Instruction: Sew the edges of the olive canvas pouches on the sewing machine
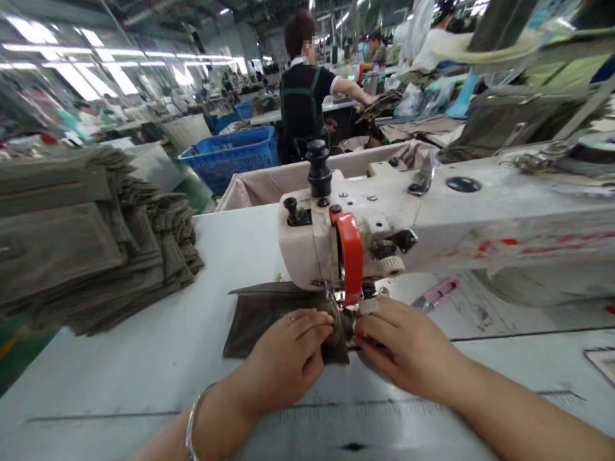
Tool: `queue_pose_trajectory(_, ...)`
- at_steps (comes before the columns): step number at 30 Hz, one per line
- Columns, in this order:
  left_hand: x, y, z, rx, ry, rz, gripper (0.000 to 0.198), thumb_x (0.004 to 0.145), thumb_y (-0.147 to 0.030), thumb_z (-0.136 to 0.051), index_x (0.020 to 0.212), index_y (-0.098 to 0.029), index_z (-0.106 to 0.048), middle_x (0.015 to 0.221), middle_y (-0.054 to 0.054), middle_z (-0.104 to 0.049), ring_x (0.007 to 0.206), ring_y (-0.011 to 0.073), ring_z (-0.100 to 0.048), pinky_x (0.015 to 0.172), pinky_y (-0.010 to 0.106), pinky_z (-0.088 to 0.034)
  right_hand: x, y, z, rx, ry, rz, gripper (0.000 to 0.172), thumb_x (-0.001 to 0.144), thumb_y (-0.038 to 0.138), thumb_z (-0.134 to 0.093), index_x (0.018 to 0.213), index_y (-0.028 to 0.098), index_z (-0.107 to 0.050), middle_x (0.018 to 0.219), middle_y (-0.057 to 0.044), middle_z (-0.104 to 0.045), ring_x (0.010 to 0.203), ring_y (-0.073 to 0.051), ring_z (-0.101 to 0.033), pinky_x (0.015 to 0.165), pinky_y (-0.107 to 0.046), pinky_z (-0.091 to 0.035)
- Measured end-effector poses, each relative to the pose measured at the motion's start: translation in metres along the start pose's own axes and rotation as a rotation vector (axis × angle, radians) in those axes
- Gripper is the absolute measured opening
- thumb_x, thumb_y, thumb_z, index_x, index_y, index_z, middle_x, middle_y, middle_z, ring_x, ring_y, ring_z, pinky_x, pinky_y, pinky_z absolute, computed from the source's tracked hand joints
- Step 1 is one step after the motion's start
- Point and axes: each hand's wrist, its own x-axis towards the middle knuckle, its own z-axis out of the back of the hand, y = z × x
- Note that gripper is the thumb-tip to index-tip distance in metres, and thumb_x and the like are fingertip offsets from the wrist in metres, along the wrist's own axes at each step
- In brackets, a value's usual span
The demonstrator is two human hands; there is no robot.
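A dark olive fabric piece (259, 314) lies on the table under the head of a cream sewing machine (384, 224) with an orange guard (350, 256). My left hand (288, 358), with a ring and a bracelet, presses on the fabric's right part, its fingers curled and pinching the cloth near the needle. My right hand (403, 346) is closed on the fabric's edge just below the presser foot, a bandage on one fingertip. Both hands meet in front of the needle.
A tall stack of olive fabric pieces (91, 237) sits at the left of the table (144, 358). Pink thread snips (439, 292) lie right of the needle. A blue basket (230, 157) and a person in black at another table are behind.
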Motion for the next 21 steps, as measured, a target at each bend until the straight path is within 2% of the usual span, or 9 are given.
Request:
queue_pose_trajectory(3, 0.006, -0.003, 0.004, 0.088, 0.062, -0.044, 0.033, 0.087, -0.01, -0.052, 0.12, -0.013, -0.054, 0.117, 0.009, -0.063, 0.11, 0.0214, -0.056, 0.099, 0.041, -0.048, 0.005, -0.011, -0.012, -0.071, -0.042, -0.093, 0.015, 0.094, 0.016, -0.045, 0.09, 0.016, -0.06, 0.086, -0.007, -0.057, 0.081, -0.022, -0.05, 0.068, -0.033, -0.041)
queue_pose_trajectory(7, 0.014, -0.006, 0.008, 0.151, 0.091, -0.108, 0.028, 0.092, -0.01, -0.047, 0.12, -0.012, -0.054, 0.11, 0.009, -0.065, 0.104, 0.0218, -0.058, 0.092, 0.042, -0.051, 0.01, -0.017, -0.016, -0.1, -0.1, -0.173, 0.018, 0.094, 0.014, -0.043, 0.091, 0.013, -0.06, 0.087, -0.01, -0.055, 0.08, -0.023, -0.05, 0.065, -0.034, -0.041)
queue_pose_trajectory(10, 0.014, -0.007, 0.008, 0.126, 0.053, -0.072, 0.025, 0.095, -0.012, -0.044, 0.117, -0.012, -0.055, 0.108, 0.01, -0.065, 0.102, 0.0209, -0.058, 0.092, 0.041, -0.051, 0.007, -0.009, -0.008, -0.046, -0.051, -0.063, 0.017, 0.093, 0.015, -0.045, 0.093, 0.016, -0.061, 0.089, -0.008, -0.057, 0.083, -0.021, -0.05, 0.071, -0.034, -0.043)
queue_pose_trajectory(12, 0.013, -0.006, 0.007, 0.104, 0.016, -0.039, 0.025, 0.096, -0.014, -0.043, 0.119, -0.013, -0.054, 0.112, 0.01, -0.064, 0.104, 0.0201, -0.057, 0.094, 0.04, -0.051, 0.003, 0.0, -0.003, 0.043, 0.055, 0.07, 0.019, 0.091, 0.014, -0.048, 0.103, 0.019, -0.062, 0.096, -0.005, -0.06, 0.089, -0.02, -0.052, 0.079, -0.035, -0.043)
queue_pose_trajectory(14, 0.012, -0.007, 0.005, 0.128, 0.006, -0.057, 0.028, 0.097, -0.014, -0.041, 0.122, -0.012, -0.052, 0.118, 0.011, -0.061, 0.112, 0.0202, -0.054, 0.099, 0.039, -0.048, 0.0, 0.008, 0.0, 0.119, 0.149, 0.137, 0.028, 0.089, 0.012, -0.05, 0.114, 0.021, -0.06, 0.103, -0.004, -0.062, 0.096, -0.02, -0.052, 0.086, -0.037, -0.042)
queue_pose_trajectory(17, 0.011, -0.008, 0.002, 0.23, 0.076, -0.111, 0.031, 0.096, -0.013, -0.041, 0.126, -0.009, -0.05, 0.124, 0.012, -0.059, 0.123, 0.0216, -0.047, 0.108, 0.04, -0.041, -0.003, 0.015, -0.002, 0.157, 0.187, 0.1, 0.028, 0.086, 0.011, -0.052, 0.111, 0.02, -0.062, 0.101, -0.004, -0.062, 0.098, -0.022, -0.053, 0.086, -0.039, -0.042)
queue_pose_trajectory(21, 0.014, -0.006, 0.0, 0.248, 0.132, -0.109, 0.032, 0.094, -0.011, -0.047, 0.126, -0.009, -0.051, 0.126, 0.009, -0.058, 0.123, 0.0211, -0.047, 0.11, 0.037, -0.038, -0.002, 0.017, -0.003, 0.171, 0.179, 0.067, 0.024, 0.085, 0.012, -0.053, 0.105, 0.019, -0.064, 0.102, -0.005, -0.061, 0.097, -0.022, -0.053, 0.085, -0.041, -0.042)
